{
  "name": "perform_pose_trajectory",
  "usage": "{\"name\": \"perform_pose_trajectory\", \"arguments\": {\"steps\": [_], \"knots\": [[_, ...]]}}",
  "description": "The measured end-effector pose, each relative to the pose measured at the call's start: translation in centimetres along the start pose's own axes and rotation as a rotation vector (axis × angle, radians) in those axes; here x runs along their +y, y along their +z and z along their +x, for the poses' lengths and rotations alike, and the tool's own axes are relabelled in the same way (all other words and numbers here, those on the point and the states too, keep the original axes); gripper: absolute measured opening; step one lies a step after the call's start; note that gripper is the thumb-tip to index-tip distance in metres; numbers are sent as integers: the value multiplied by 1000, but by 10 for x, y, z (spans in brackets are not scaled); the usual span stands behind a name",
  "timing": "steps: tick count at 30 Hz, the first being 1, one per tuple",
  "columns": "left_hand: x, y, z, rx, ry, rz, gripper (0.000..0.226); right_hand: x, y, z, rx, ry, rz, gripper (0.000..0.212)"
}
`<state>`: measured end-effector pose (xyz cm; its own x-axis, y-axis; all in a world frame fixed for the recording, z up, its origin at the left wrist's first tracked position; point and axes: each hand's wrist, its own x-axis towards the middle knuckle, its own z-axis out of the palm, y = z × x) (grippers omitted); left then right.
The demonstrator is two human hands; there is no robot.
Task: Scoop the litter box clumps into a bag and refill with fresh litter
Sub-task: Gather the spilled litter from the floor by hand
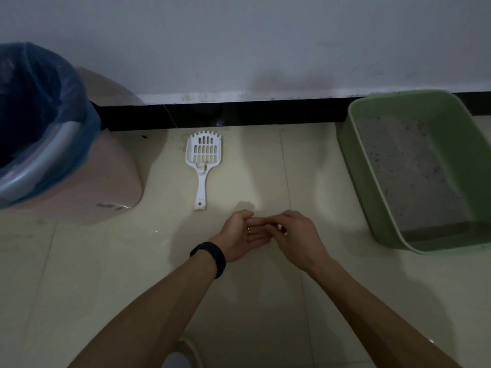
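A white slotted litter scoop (202, 166) lies flat on the tiled floor, handle pointing toward me. To the right stands a green litter box (366, 166) holding grey litter. At the far left a pink bin (106, 181) is lined with a blue bag (47, 107), its mouth open. My left hand (239, 239), with a black band on the wrist, is held palm up over the floor. My right hand (297, 236) touches the left hand's fingers with its fingertips. Neither hand holds anything. Both are below and right of the scoop's handle.
A white wall with a black skirting strip (239, 112) runs behind everything. Cream floor tiles (106, 288) spread toward me. Something grey and white (178, 354), possibly my shoe, shows at the bottom edge.
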<state>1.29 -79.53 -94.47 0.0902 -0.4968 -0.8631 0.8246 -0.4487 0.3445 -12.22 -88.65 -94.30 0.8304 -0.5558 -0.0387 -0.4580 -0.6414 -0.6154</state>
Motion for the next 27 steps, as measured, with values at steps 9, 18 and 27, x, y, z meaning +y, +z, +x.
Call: {"name": "perform_pose_trajectory", "arguments": {"steps": [9, 18, 27], "knots": [[4, -10, -1, 179, 53, 20, 32, 25, -2, -7, 65, 236, 32, 22], [10, -45, -1, 246, 36, 42, 32, 54, 34, -24, -47, 171, -158, 36], [22, -52, -5, 178, 36, 90, 35, 33, 57, -29, 98, 16, -144, 30]]}}
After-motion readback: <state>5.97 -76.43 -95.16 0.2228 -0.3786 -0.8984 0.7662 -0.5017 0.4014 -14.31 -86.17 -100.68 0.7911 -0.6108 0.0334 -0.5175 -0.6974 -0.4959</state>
